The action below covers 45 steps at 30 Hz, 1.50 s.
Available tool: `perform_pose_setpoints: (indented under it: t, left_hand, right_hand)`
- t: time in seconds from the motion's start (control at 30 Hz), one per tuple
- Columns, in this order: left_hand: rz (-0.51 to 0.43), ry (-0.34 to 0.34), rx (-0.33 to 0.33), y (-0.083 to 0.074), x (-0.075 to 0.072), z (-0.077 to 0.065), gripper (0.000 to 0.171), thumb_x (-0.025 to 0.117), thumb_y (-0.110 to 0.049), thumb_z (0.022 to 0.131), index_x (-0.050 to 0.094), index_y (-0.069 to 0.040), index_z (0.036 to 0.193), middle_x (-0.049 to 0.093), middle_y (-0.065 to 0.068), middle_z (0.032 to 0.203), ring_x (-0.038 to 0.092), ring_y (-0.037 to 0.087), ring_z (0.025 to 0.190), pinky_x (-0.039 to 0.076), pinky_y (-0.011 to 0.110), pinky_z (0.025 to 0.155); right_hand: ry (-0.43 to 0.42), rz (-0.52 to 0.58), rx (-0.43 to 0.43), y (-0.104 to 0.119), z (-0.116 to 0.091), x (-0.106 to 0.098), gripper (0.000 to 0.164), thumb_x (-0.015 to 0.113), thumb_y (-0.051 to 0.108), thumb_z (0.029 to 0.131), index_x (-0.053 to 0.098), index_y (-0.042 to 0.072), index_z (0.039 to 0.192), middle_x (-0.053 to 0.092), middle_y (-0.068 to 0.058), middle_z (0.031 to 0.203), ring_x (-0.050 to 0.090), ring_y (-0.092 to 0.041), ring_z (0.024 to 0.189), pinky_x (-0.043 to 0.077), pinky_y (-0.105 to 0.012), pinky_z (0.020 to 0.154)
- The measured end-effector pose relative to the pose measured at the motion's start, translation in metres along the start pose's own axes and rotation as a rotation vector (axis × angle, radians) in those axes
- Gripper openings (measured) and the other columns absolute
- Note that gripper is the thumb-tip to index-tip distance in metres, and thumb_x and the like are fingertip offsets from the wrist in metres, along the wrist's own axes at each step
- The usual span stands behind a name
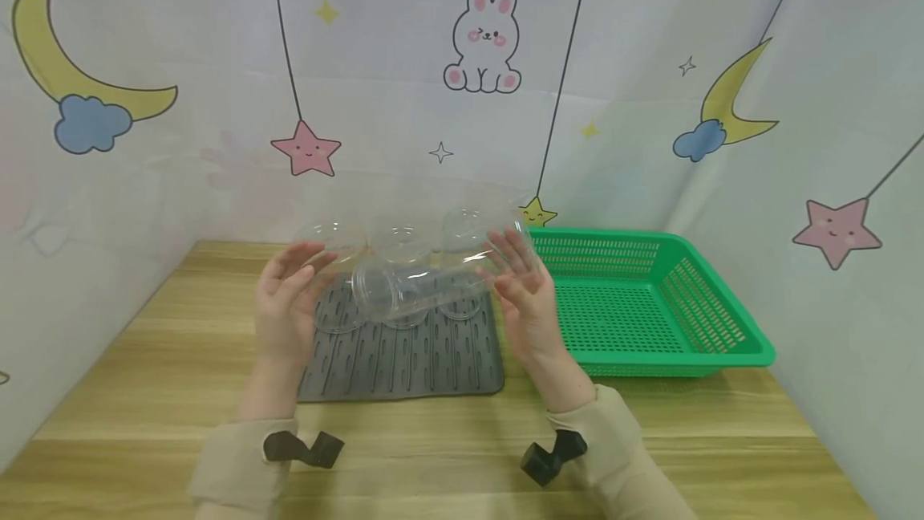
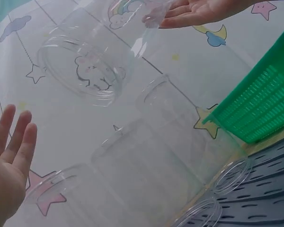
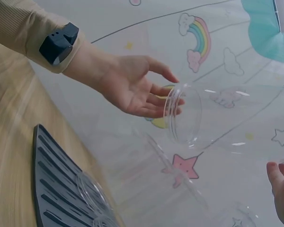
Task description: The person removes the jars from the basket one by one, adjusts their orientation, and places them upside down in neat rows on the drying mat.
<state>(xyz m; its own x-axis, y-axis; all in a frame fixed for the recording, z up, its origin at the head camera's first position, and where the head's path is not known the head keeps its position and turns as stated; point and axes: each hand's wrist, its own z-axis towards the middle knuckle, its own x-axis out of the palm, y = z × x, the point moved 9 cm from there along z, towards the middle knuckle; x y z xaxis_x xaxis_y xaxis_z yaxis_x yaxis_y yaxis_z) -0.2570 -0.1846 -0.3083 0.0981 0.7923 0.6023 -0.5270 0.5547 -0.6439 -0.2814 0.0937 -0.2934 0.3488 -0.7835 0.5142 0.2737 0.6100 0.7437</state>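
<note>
A clear plastic jar [image 1: 440, 287] is held in the air above the grey ribbed mat [image 1: 404, 367], lying nearly sideways with its ringed rim toward the left. My right hand [image 1: 525, 295] grips its far end, thumb on the near side and fingers partly seen through the plastic. Close to the rim is my left hand [image 1: 287, 299], its fingers loosely bent and nothing in its hold. In the right wrist view the left fingertips [image 3: 177, 106] overlap the rim. Behind the held jar, several similar clear jars [image 1: 400, 243] stand in a row with their ringed ends on the mat.
To the right of the mat, a green plastic basket [image 1: 650, 359] with slotted walls sits on the wooden table [image 1: 419, 456]. A white cloth [image 1: 404, 87] printed with stars, moons and a rabbit hangs behind the table.
</note>
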Motion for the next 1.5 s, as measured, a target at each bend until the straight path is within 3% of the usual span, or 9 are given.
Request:
perform_pose_setpoints:
  t: [0.13,0.23,0.4,0.6,0.73,0.9,1.07,1.2,1.5]
  left_hand:
    - [-0.085,-0.142,0.049,-0.007,-0.026,0.003,0.024,0.049,0.011,0.092,0.064,-0.003,0.104,0.07,0.006,0.101,0.067,0.02,0.097,0.059,0.025,0.08]
    - [-0.052,-0.275,0.04,-0.007,-0.049,0.004,0.023,0.051,0.014,0.09,0.064,-0.001,0.102,0.068,0.007,0.099,0.066,0.019,0.095,0.057,0.025,0.085]
    - [0.008,-0.446,-0.095,0.002,-0.083,0.002,0.033,0.048,0.018,0.09,0.061,-0.004,0.111,0.06,0.004,0.114,0.061,0.016,0.107,0.05,0.019,0.102]
    - [0.025,-0.522,-0.248,0.022,-0.111,-0.002,0.041,0.044,0.02,0.091,0.058,-0.009,0.117,0.052,0.002,0.125,0.06,0.011,0.112,0.051,0.015,0.098]
    - [0.133,-0.481,-0.342,0.031,-0.123,-0.004,0.052,0.041,0.018,0.093,0.046,-0.01,0.137,0.045,-0.002,0.139,0.044,0.017,0.138,0.043,0.016,0.108]
    - [0.291,-0.345,-0.436,0.039,-0.134,-0.008,0.069,0.036,0.014,0.096,0.013,-0.01,0.157,0.013,0.007,0.164,0.016,0.019,0.152,0.02,0.022,0.123]
    - [0.346,-0.289,-0.528,0.05,-0.147,-0.015,0.072,0.036,0.012,0.098,0.002,-0.01,0.157,0.002,0.006,0.165,0.011,0.017,0.152,0.017,0.022,0.123]
    - [0.369,-0.246,-0.549,0.055,-0.154,-0.018,0.071,0.035,0.012,0.097,-0.001,-0.005,0.156,0.0,0.012,0.164,0.009,0.021,0.152,0.019,0.022,0.122]
    - [0.361,-0.122,-0.585,0.063,-0.161,-0.02,0.072,0.031,0.016,0.094,-0.007,-0.001,0.153,-0.005,0.017,0.163,0.003,0.027,0.152,0.014,0.027,0.124]
  right_hand:
    - [0.006,-0.015,0.02,-0.006,0.004,0.006,0.085,0.09,0.03,0.065,0.048,0.007,0.135,0.065,0.004,0.125,0.06,-0.016,0.12,0.055,-0.03,0.099]
    - [0.03,-0.064,0.025,-0.009,0.007,0.012,0.091,0.089,0.036,0.063,0.048,0.007,0.139,0.065,0.005,0.125,0.059,-0.014,0.12,0.054,-0.03,0.101]
    - [0.053,-0.192,0.023,-0.015,0.01,0.024,0.103,0.089,0.047,0.06,0.045,0.01,0.145,0.063,0.009,0.126,0.058,-0.011,0.121,0.051,-0.032,0.102]
    - [0.076,-0.297,0.052,-0.025,0.013,0.037,0.116,0.088,0.056,0.054,0.04,0.003,0.146,0.065,-0.002,0.126,0.064,-0.007,0.104,0.057,-0.023,0.083]
    - [0.131,-0.339,0.066,-0.032,0.014,0.051,0.125,0.087,0.059,0.053,0.034,-0.002,0.148,0.055,-0.019,0.135,0.064,-0.008,0.097,0.057,-0.019,0.082]
    - [0.212,-0.387,0.048,-0.041,0.014,0.07,0.114,0.087,0.055,0.058,0.039,0.0,0.146,0.051,-0.021,0.14,0.058,-0.012,0.116,0.052,-0.024,0.098]
    - [0.253,-0.456,0.051,-0.051,0.012,0.083,0.084,0.087,0.025,0.072,0.047,0.004,0.142,0.055,-0.019,0.139,0.055,-0.028,0.126,0.051,-0.03,0.103]
    - [0.249,-0.536,0.103,-0.064,0.009,0.09,0.077,0.081,0.001,0.074,0.047,0.008,0.143,0.056,-0.012,0.139,0.058,-0.025,0.123,0.055,-0.029,0.096]
    - [0.244,-0.686,0.142,-0.093,0.001,0.1,0.08,0.083,0.004,0.073,0.048,0.015,0.144,0.056,-0.003,0.141,0.062,-0.02,0.118,0.057,-0.03,0.094]
